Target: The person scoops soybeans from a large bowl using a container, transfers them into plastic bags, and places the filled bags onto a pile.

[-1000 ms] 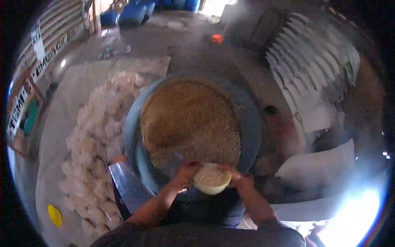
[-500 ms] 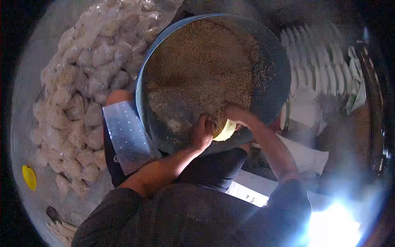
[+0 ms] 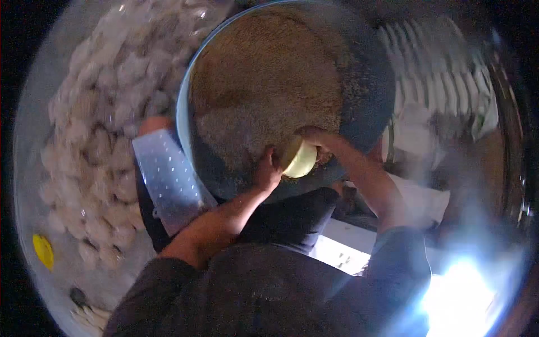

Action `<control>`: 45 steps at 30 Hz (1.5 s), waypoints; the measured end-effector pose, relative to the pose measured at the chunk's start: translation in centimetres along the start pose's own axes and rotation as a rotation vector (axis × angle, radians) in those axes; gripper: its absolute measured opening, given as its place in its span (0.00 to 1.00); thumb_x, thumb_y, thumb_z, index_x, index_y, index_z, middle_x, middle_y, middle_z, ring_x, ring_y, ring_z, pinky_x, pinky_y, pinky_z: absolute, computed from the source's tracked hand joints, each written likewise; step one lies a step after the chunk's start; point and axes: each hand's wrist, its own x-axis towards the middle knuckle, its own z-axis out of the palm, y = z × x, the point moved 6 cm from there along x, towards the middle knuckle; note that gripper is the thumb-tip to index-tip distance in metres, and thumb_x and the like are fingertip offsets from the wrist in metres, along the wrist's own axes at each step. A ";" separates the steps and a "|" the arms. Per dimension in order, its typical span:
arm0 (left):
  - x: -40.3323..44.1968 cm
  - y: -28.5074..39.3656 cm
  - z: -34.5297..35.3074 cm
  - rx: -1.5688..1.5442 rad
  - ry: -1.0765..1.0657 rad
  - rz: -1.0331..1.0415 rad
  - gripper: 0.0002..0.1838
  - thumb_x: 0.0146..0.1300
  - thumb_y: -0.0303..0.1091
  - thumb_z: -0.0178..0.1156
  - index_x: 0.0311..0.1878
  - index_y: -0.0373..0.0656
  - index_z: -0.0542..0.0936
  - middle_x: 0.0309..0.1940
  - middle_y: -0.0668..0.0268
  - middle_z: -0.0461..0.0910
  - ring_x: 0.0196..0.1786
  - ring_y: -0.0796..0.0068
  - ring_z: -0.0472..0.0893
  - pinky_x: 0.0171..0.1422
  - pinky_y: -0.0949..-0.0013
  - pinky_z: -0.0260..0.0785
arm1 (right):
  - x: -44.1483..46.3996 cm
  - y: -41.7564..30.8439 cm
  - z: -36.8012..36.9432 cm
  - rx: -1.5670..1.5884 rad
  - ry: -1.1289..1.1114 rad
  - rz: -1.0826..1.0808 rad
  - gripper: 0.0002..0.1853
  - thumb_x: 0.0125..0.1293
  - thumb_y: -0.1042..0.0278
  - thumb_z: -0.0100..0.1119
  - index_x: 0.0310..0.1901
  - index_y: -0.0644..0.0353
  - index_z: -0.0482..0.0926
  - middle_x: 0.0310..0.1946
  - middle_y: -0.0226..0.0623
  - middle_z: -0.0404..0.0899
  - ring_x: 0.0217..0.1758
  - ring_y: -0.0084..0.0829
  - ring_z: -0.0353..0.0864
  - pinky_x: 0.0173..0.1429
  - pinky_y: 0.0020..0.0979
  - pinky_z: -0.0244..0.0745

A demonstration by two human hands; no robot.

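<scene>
A small pale yellow bowl is tilted between my two hands, low over the near side of a large round blue tub. Its opening faces away, so its contents are hidden. My left hand is closed on the bowl's left side. On the upper right rim lies my right hand, fingers curled round it. Brown, grain-like material fills much of the tub. A clear plastic sheet or bag with small dots rests on my left leg.
Many filled clear plastic bags are heaped at the left. A yellow object lies on the floor at the lower left. Rows of pale wrapped or folded pieces stand at the right. Bright light glares at the lower right.
The view has tipped downward. The bowl was upright and full a second ago over the tub's near edge; now it is tilted inside the tub, with both hands still on it.
</scene>
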 end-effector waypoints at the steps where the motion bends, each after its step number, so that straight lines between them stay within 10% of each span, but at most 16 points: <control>1: -0.5 -0.2 -0.1 0.090 -0.135 -0.148 0.21 0.70 0.33 0.54 0.64 0.38 0.70 0.55 0.42 0.78 0.53 0.43 0.80 0.58 0.51 0.73 | 0.6 1.3 -1.1 0.182 0.042 -0.028 0.33 0.64 0.51 0.61 0.67 0.58 0.67 0.63 0.51 0.68 0.65 0.50 0.72 0.61 0.53 0.76; 3: 0.2 -0.3 -0.4 0.082 0.063 0.113 0.21 0.72 0.38 0.52 0.62 0.37 0.69 0.46 0.42 0.79 0.44 0.41 0.81 0.48 0.48 0.74 | 1.9 3.1 -0.7 0.321 0.251 -0.129 0.31 0.62 0.53 0.62 0.64 0.59 0.70 0.59 0.52 0.72 0.62 0.50 0.74 0.60 0.51 0.76; 6: -0.2 1.5 -1.0 0.083 0.148 0.142 0.16 0.71 0.41 0.52 0.55 0.41 0.73 0.35 0.44 0.81 0.37 0.40 0.82 0.40 0.44 0.73 | 1.8 1.4 5.8 -0.377 0.849 -0.164 0.27 0.59 0.57 0.64 0.59 0.61 0.75 0.53 0.53 0.77 0.58 0.50 0.78 0.58 0.48 0.77; 9: -0.6 4.3 -3.3 0.202 0.173 0.124 0.13 0.70 0.40 0.53 0.50 0.41 0.76 0.36 0.44 0.81 0.40 0.39 0.82 0.40 0.44 0.73 | 0.4 -1.2 8.2 -0.707 0.522 0.012 0.24 0.57 0.59 0.66 0.53 0.62 0.80 0.47 0.53 0.82 0.53 0.52 0.82 0.56 0.45 0.77; 15: 0.8 13.5 -12.3 0.391 -0.081 0.205 0.21 0.66 0.42 0.60 0.60 0.44 0.76 0.41 0.49 0.84 0.46 0.47 0.84 0.47 0.53 0.75 | -11.8 -10.7 3.3 0.059 0.696 -0.395 0.19 0.67 0.62 0.61 0.55 0.64 0.79 0.42 0.48 0.83 0.47 0.43 0.84 0.51 0.42 0.79; 17: 2.7 12.2 -16.1 -0.122 -0.137 -0.077 0.25 0.65 0.42 0.61 0.64 0.45 0.73 0.44 0.50 0.84 0.48 0.48 0.84 0.50 0.53 0.75 | -14.3 -11.9 2.5 0.314 0.680 -0.522 0.16 0.70 0.64 0.59 0.54 0.64 0.79 0.42 0.43 0.83 0.45 0.34 0.84 0.49 0.37 0.79; 19: 2.2 19.2 -17.3 0.723 -0.178 0.183 0.31 0.65 0.40 0.63 0.69 0.43 0.67 0.47 0.51 0.84 0.50 0.54 0.84 0.56 0.57 0.74 | -17.1 -14.3 1.5 0.491 0.683 -0.719 0.15 0.70 0.66 0.60 0.54 0.64 0.79 0.41 0.41 0.83 0.43 0.31 0.84 0.49 0.35 0.79; 24: 4.7 24.9 -12.9 0.077 0.136 0.832 0.19 0.60 0.29 0.70 0.53 0.38 0.78 0.44 0.55 0.84 0.49 0.66 0.83 0.57 0.66 0.73 | -21.9 -15.6 -0.4 0.879 0.880 -1.293 0.20 0.70 0.66 0.60 0.61 0.62 0.74 0.50 0.38 0.82 0.53 0.29 0.80 0.61 0.37 0.74; 27: 4.6 27.3 -10.1 -0.016 0.138 0.739 0.11 0.59 0.24 0.67 0.45 0.37 0.81 0.42 0.58 0.85 0.45 0.68 0.85 0.55 0.67 0.74 | -13.5 -13.0 0.9 1.353 0.798 -1.298 0.27 0.73 0.55 0.58 0.67 0.60 0.68 0.60 0.39 0.76 0.63 0.31 0.74 0.68 0.39 0.69; 30: 1.4 29.7 -10.5 0.384 0.115 0.710 0.10 0.60 0.25 0.66 0.44 0.39 0.81 0.40 0.59 0.85 0.44 0.68 0.85 0.52 0.65 0.76 | -9.5 -14.1 5.6 1.892 -0.359 -1.013 0.34 0.69 0.39 0.57 0.67 0.56 0.68 0.59 0.37 0.76 0.62 0.35 0.76 0.66 0.42 0.71; 39: -6.6 21.5 -21.6 0.161 0.477 0.826 0.23 0.66 0.43 0.63 0.61 0.42 0.77 0.58 0.57 0.80 0.58 0.60 0.80 0.65 0.59 0.69 | -15.4 -22.3 14.4 1.311 -0.416 -0.854 0.49 0.65 0.23 0.44 0.75 0.56 0.54 0.72 0.44 0.61 0.73 0.47 0.64 0.75 0.48 0.61; 41: -8.5 19.3 -25.9 0.057 0.229 0.645 0.24 0.70 0.43 0.60 0.65 0.44 0.75 0.61 0.58 0.78 0.61 0.61 0.79 0.66 0.59 0.68 | -14.4 -23.1 14.9 1.046 -0.303 -0.831 0.48 0.67 0.25 0.44 0.76 0.54 0.53 0.73 0.45 0.60 0.74 0.48 0.63 0.75 0.49 0.61; 45: -16.4 16.2 -37.4 -0.137 0.689 0.220 0.23 0.72 0.44 0.55 0.64 0.44 0.75 0.57 0.58 0.80 0.56 0.59 0.81 0.64 0.60 0.70 | -6.2 -19.2 15.2 0.647 -0.057 -0.674 0.45 0.68 0.28 0.46 0.75 0.54 0.55 0.72 0.46 0.61 0.72 0.49 0.64 0.73 0.49 0.62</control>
